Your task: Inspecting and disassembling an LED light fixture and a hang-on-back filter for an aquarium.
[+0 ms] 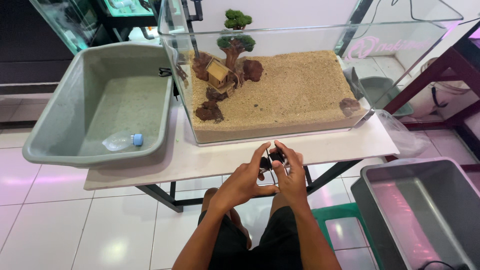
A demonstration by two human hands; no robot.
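Head view, looking down. Both hands meet at 6 o'clock of the frame, just below the front edge of the desk [150,170]. Left hand [243,181] and right hand [290,177] are curled together around a small black object [272,159] with pale, shiny faces; fingers of both pinch it from either side, so neither hand is open. The object's exact shape cannot be told, being mostly covered by fingers.

Desk: flat pale slab, smooth, on a dark metal frame.

At 12 o'clock of the hands stands a clear glass aquarium tank [280,135], rectangular, its floor covered in coarse tan sand [295,92]. At the tank's 10 o'clock: a small wooden house [220,75] beside a gnarled miniature tree [235,37] with green tufts, and dark brown rocks [209,111] around them. Another brown rock [349,105] sits at the tank's 4 o'clock.

At 9 o'clock of the tank: grey plastic tub [45,145], rounded corners, holding a crushed clear bottle [122,141] with a blue cap. At 4 o'clock of the hands: another grey bin [370,200] on the glossy tiled floor [60,230].
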